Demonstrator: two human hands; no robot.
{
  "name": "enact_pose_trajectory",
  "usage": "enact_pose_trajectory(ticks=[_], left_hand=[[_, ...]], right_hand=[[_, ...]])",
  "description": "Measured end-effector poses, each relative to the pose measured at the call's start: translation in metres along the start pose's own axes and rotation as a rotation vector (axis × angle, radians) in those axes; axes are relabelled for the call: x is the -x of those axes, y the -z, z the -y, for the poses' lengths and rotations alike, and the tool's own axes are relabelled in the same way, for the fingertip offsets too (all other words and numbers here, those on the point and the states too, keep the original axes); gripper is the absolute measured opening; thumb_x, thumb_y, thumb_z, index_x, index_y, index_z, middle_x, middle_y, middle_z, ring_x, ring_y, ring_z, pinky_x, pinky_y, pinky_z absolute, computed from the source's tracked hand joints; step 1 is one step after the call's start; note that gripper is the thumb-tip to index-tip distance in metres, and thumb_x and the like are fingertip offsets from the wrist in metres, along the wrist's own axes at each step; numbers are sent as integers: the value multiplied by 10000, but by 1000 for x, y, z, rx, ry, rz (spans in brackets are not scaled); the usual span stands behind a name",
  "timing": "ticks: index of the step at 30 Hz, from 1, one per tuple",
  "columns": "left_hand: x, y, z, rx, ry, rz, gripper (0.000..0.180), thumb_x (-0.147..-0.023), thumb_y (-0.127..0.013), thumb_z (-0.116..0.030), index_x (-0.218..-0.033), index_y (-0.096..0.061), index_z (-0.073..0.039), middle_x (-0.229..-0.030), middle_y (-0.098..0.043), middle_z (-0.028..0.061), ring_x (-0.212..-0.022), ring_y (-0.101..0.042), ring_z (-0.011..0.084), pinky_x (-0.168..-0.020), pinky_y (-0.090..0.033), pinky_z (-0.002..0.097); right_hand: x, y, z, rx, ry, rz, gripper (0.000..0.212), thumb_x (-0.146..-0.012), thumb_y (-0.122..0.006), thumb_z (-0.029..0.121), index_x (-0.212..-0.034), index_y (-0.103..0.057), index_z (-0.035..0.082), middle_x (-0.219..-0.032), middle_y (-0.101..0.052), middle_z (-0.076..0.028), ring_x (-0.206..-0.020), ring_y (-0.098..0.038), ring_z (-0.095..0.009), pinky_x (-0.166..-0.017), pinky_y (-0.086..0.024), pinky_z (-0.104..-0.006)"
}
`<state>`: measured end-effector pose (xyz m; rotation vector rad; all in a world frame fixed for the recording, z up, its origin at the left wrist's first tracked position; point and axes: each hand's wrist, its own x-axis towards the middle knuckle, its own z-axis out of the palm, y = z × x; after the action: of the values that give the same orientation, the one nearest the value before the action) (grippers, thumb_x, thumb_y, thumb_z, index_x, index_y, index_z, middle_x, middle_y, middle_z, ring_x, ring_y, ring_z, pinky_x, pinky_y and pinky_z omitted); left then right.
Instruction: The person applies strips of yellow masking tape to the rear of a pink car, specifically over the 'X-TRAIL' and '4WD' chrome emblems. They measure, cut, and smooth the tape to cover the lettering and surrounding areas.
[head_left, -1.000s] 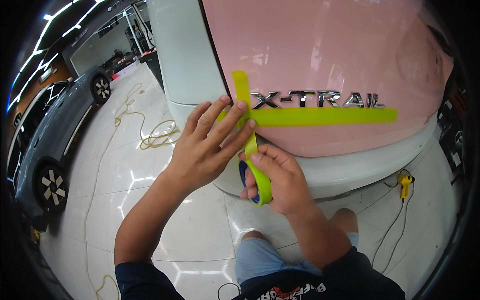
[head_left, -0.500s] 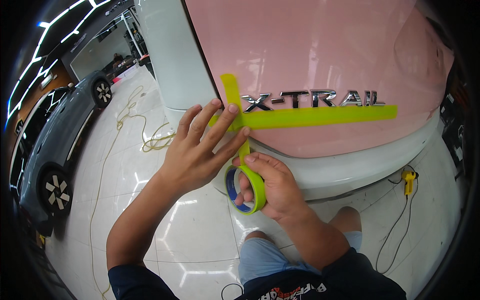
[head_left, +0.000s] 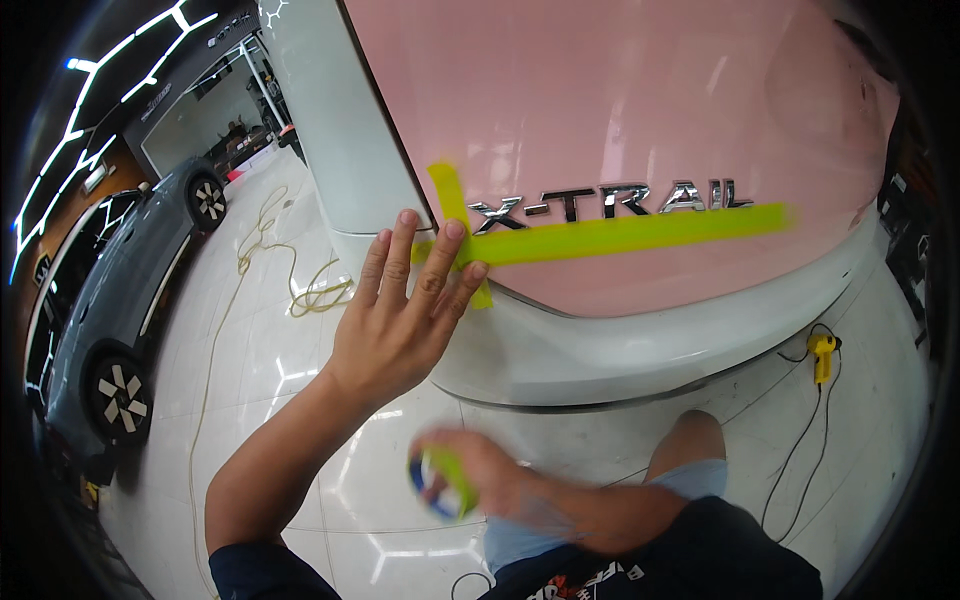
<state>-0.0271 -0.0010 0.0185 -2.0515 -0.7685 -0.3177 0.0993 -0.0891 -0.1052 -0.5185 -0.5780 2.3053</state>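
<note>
My left hand [head_left: 400, 315] lies with fingers spread at the lower left corner of a pink car panel [head_left: 600, 100]. Its fingertips press where two strips of yellow-green masking tape cross. The long strip [head_left: 620, 236] runs just under a row of chrome badge letters [head_left: 627, 202]. A short upright strip [head_left: 447, 190] stands left of the letters, and its lower end hangs past the panel's edge. Lower down, away from the car, my right hand [head_left: 495, 475] is smeared by motion. It grips a roll of yellow-green masking tape [head_left: 461, 487] with a blue core.
The white bumper [head_left: 640, 350] curves below the panel, beside a white body side [head_left: 330, 130]. On the tiled floor lie a yellow corded tool [head_left: 822, 358] at right and a yellowish hose [head_left: 270, 240] at left. A grey car [head_left: 130, 300] stands far left.
My right hand has pulled the tape roll down and away from the car. The short strip's lower end is now separate from the roll. My left hand stays on the tape crossing.
</note>
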Motion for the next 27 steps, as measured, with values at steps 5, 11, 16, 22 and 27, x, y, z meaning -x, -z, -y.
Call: enact_pose_trajectory(ticks=[5,11,16,22,27], left_hand=[[2,-5,-14,147,70,-64,623,-831,-647,-28,-1434,-539,-145,-1568,-386,230,-1444,-326,511,-1136,-346,601],[25,6,-110,780,353,-242,531,-804,-740,-62,-1320,-615,-68,-1312,-578,260,-1188,-569,451,-966,-468,518],[-37,37,-168,1491,372,54,360,-848,-781,-89,-1186,-678,-21,-1078,-678,172,-963,-687,328,-852,-546,359],[-95,70,-150,1483,304,193,210,-882,-743,-60,-1079,-696,-3,-971,-677,140,-868,-700,262,-759,-563,333],[-125,80,-148,1425,318,328,180,-887,-708,-17,-1065,-691,9,-914,-682,153,-822,-703,258,-758,-568,336]], right_hand=[[35,47,0,323,52,11,337,-1040,-551,259,-1203,-640,-22,-805,-578,-62,-680,-579,-130,-688,-575,-306],[132,79,59,815,467,-143,439,-1014,-597,174,-1410,-532,-5,-825,-617,-68,-715,-618,-134,-739,-546,-298],[171,82,78,1171,722,-377,830,-944,-629,73,-1584,-109,-20,-791,-636,-129,-693,-642,-222,-726,-522,-339],[188,82,112,1280,948,-385,802,-955,-646,98,-1563,-141,-43,-821,-671,-137,-707,-672,-258,-705,-518,-348],[190,87,121,1232,1066,-367,783,-942,-678,116,-1544,-208,-54,-821,-675,-138,-733,-688,-253,-713,-521,-333]])
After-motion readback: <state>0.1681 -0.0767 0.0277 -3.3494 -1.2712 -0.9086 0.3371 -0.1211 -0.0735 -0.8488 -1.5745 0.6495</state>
